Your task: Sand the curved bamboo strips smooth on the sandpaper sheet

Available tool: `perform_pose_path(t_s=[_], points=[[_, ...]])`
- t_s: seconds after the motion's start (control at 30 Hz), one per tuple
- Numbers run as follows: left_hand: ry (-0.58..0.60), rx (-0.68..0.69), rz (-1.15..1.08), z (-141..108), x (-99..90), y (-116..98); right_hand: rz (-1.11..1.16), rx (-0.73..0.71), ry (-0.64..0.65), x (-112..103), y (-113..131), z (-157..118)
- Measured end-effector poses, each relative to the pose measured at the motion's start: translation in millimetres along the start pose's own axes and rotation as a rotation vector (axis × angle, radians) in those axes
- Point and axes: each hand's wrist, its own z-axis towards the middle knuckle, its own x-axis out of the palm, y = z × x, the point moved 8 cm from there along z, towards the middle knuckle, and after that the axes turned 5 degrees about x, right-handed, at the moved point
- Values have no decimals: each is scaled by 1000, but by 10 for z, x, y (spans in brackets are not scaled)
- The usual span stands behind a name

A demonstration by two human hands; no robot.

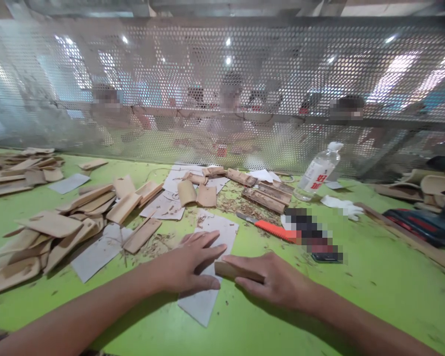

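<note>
My left hand (pixel 195 259) lies with its fingers spread on a pale sheet of sandpaper or paper (pixel 200 301) on the green table. My right hand (pixel 270 277) grips a short brown piece of bamboo (pixel 226 269) between thumb and fingers, its free end over the sheet's right edge, close to my left fingertips. Beyond my right hand lies a utility knife (pixel 278 231) with an orange handle, its blade pointing left. A loose flat bamboo piece (pixel 143 236) lies left of the sheet. Curved bamboo pieces (pixel 187 193) sit farther back.
Piles of split bamboo (pixel 55 227) cover the left side. A tilted-looking plastic bottle (pixel 317 173), a white glove (pixel 343 205) and a red-black power tool (pixel 422 225) stand or lie at right. A perforated metal screen (pixel 193 113) closes off the back, with people behind it.
</note>
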Motion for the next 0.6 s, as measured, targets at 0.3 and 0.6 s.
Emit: perform_pose_path(t_s=[0.3, 0.6], points=[[-6, -3, 6, 3, -4, -16, -139, -90, 3, 60, 262, -38], [24, -33, -5, -5, 17, -2, 93, -21, 23, 7, 193, -7]])
